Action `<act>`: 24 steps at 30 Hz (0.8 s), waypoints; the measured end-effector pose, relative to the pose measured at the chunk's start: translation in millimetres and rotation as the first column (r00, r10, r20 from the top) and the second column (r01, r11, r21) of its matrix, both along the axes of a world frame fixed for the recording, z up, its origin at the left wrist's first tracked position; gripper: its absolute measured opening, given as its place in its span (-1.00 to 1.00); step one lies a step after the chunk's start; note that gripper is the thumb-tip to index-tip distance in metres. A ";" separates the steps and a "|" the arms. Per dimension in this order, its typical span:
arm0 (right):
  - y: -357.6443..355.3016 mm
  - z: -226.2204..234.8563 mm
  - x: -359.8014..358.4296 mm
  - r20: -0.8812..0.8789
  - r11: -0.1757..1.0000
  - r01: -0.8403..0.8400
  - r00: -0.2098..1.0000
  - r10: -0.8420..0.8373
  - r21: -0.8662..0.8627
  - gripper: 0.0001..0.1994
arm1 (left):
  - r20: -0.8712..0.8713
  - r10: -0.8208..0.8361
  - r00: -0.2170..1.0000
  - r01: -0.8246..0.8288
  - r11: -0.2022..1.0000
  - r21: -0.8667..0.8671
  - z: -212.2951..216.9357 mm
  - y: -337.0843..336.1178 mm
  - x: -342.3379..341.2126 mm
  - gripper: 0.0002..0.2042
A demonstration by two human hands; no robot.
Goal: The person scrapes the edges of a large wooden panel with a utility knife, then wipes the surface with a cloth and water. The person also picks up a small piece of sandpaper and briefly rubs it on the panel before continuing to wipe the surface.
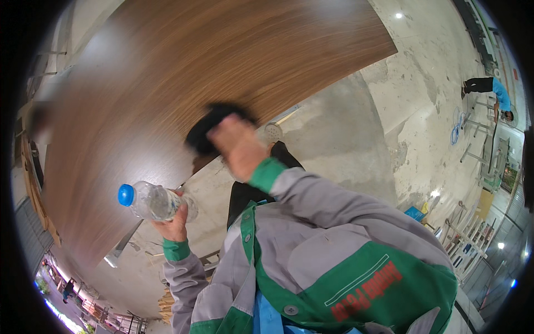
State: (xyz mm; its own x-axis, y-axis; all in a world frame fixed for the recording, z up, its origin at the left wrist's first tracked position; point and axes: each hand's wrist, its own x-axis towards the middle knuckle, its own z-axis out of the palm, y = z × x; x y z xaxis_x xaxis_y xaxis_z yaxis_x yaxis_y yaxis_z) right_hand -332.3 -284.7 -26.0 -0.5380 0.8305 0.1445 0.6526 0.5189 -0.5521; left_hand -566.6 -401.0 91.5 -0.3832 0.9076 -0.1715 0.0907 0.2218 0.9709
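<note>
A large brown wood-grain board (267, 53) spreads out before me. My left hand (173, 225) is wrapped round a clear plastic bottle (151, 201) with a blue cap, tilted over the board's near edge. On the board's surface, my right hand (236, 142) grips a black cloth (207, 132); both are smeared by motion, and the cloth's exact kind is hard to make out.
Grey concrete floor (356, 139) lies right of the board. At the far right a person in a blue shirt (500, 93) stands by metal frames (475, 125). A blue coiled cord (457, 125) rests on the floor. Brown flat pieces (166, 305) are stacked at lower left.
</note>
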 end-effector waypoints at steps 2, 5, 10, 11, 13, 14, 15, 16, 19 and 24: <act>60.2 -3.5 96.7 0.316 0.912 0.280 0.873 -0.372 0.301 -0.48 | 0.030 -0.061 0.998 0.063 0.995 -0.083 -3.2 -10.1 10.6 -0.36; 188.4 8.3 229.0 0.246 0.556 0.782 0.502 -0.829 0.282 -0.43 | 0.086 -0.124 0.989 0.133 0.984 -0.122 -10.8 -4.6 32.8 -0.40; 139.7 27.2 153.8 -0.063 0.387 0.921 0.385 -0.921 -0.027 -0.33 | 0.171 -0.213 0.962 0.227 0.971 -0.070 -6.9 43.1 88.1 -0.38; 107.3 26.7 116.1 -0.342 0.388 0.870 0.281 -0.897 -0.303 -0.29 | 0.174 -0.240 0.955 0.254 0.965 -0.060 -3.7 52.7 96.7 -0.38; 96.9 24.4 97.2 -0.265 0.363 0.824 0.269 -0.926 -0.434 -0.29 | 0.176 -0.297 0.939 0.308 0.951 -0.039 5.4 70.7 110.7 -0.38; 103.7 22.3 107.3 -0.327 0.330 0.873 0.213 -0.921 -0.360 -0.29 | 0.163 -0.337 0.927 0.351 0.934 -0.064 9.2 78.8 115.0 -0.34; 126.0 19.2 133.1 -0.313 0.257 0.904 0.148 -0.938 -0.341 -0.29 | 0.151 -0.373 0.916 0.389 0.916 -0.100 13.0 84.6 119.0 -0.30; 159.2 14.7 170.4 -0.296 0.205 0.917 0.103 -0.950 -0.341 -0.30 | 0.138 -0.411 0.901 0.429 0.892 -0.141 15.0 88.7 121.6 -0.26; 250.2 7.0 312.2 -0.287 0.087 0.966 0.014 -0.958 -0.242 -0.33 | 0.118 -0.457 0.881 0.471 0.869 -0.154 15.3 99.4 134.6 -0.32; 210.7 -6.5 299.4 -0.273 0.183 0.982 0.188 -0.944 0.044 -0.51 | 0.106 -0.582 0.806 0.591 0.791 -0.157 6.2 104.7 150.4 -0.42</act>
State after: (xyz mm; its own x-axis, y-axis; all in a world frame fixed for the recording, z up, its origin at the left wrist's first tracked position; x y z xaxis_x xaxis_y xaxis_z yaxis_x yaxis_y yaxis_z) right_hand -32.9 -74.0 -32.6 0.7158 0.6196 0.3223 0.6278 -0.3686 -0.6856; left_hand -416.2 -296.3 97.8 0.2265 0.9084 -0.3514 0.2111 0.3064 0.9282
